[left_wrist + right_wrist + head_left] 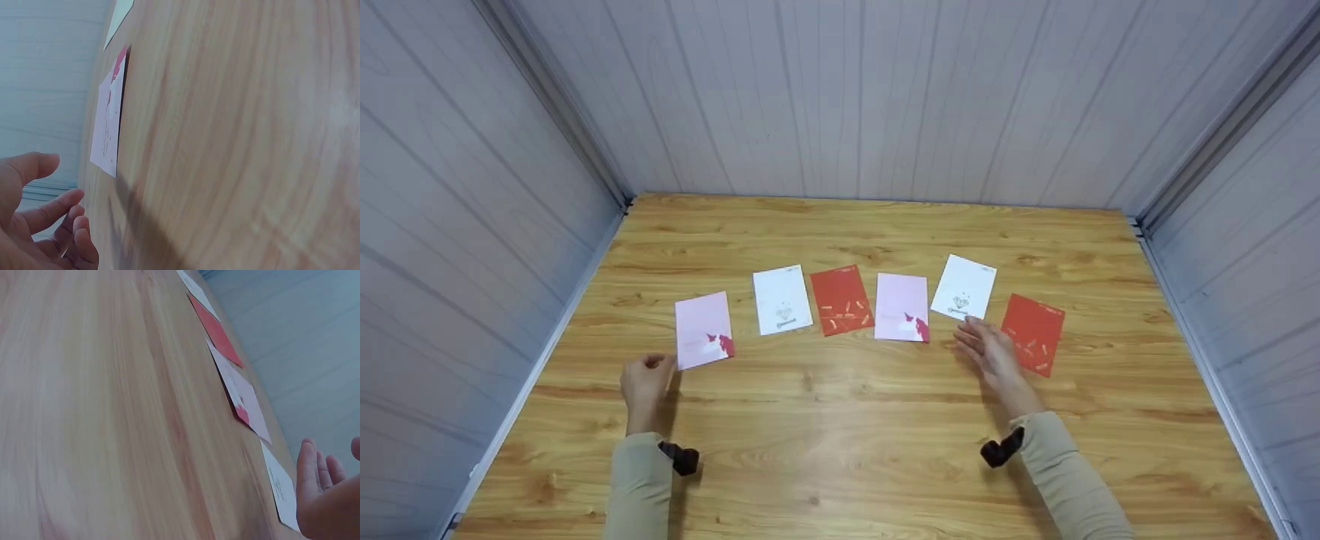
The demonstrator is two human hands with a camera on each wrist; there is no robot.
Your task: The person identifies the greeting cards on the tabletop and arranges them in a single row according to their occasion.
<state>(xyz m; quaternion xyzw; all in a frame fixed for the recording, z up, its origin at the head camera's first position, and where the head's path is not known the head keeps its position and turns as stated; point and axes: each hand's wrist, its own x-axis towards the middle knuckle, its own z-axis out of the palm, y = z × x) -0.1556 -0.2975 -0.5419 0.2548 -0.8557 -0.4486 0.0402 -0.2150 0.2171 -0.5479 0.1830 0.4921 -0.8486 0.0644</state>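
Observation:
Near the lower corner of the leftmost pink card (701, 322) is my left hand (645, 386). In the left wrist view its fingers (53, 211) are loosely bent, the thumb stands apart from them, and nothing is held. My right hand (997, 364) reaches in with relaxed fingers at the lower edge of a white card (962, 279) bearing a diamond drawing. Its palm side overlaps the rightmost red card (1044, 322), hiding part of it. No card is gripped by the right hand; its fingers (306, 461) look straight in the right wrist view.
Between the hands, another white card (781, 292), a red card (840, 292) and a second pink card (901, 296) continue the curved row. All lie flat on the wooden table (810, 450). Pale panel walls (825, 97) stand at the back and both sides.

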